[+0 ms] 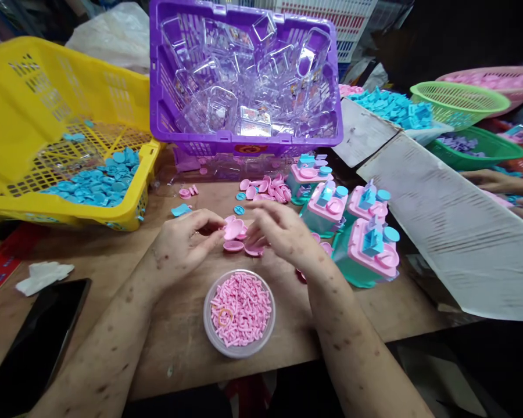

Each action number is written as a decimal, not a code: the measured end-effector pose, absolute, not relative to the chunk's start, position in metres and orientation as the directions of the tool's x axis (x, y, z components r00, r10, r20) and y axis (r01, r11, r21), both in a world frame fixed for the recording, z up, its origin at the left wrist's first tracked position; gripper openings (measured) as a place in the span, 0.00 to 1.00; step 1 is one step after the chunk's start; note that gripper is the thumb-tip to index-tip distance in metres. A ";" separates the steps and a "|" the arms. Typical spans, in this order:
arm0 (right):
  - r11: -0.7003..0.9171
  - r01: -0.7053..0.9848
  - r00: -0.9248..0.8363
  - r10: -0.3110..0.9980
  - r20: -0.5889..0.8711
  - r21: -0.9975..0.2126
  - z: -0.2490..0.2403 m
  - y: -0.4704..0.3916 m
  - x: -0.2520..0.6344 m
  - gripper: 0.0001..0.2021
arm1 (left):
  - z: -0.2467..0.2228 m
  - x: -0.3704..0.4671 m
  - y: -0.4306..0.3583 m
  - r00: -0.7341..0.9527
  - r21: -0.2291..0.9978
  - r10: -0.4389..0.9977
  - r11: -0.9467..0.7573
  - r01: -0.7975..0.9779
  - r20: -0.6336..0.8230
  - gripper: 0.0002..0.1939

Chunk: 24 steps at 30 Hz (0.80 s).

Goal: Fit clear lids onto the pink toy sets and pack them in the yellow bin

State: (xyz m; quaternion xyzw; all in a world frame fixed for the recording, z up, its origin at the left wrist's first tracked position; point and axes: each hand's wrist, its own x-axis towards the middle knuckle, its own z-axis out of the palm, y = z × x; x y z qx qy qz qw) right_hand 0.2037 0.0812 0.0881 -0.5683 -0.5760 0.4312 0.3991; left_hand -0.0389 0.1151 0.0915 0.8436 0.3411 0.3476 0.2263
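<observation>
While the left hand (183, 235) pinches a pink dish (233, 229), right hand (283, 229) half curled, grip unclear

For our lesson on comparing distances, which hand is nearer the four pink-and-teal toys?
Right: the right hand is just left of the toys; the left hand is farther left, beyond the pink pieces.

Pink pieces (233, 230): looked plastic, smooth, glossy;
Tub (244, 352), six o'clock: was translucent plastic;
Table (178, 348): was wood, matt, scuffed;
Purple basket (287, 140), twelve o'clock: was glossy plastic;
Phone (39, 339), eight o'clock: had a glossy face;
White panel (457, 226), three o'clock: looked like streaked cardboard
</observation>
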 end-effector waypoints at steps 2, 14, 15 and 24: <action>-0.004 0.606 0.175 0.976 0.128 -0.795 0.084 0.087 0.217 0.19 | 0.093 -0.047 0.120 0.530 0.593 0.763 -0.634 0.497 0.371 0.09; -0.132 0.941 0.143 0.990 0.013 -0.310 0.051 0.094 0.238 0.23 | 0.105 -0.042 0.091 0.885 0.524 0.405 -0.818 0.238 0.230 0.07; -0.123 0.934 0.146 0.988 0.042 -0.335 0.051 0.094 0.240 0.25 | 0.103 -0.039 0.087 0.906 0.517 0.376 -0.824 0.230 0.197 0.05; 0.107 0.756 0.050 0.975 0.219 -0.646 0.061 0.095 0.250 0.21 | 0.095 -0.034 0.089 0.925 0.540 0.325 -0.823 0.174 0.198 0.05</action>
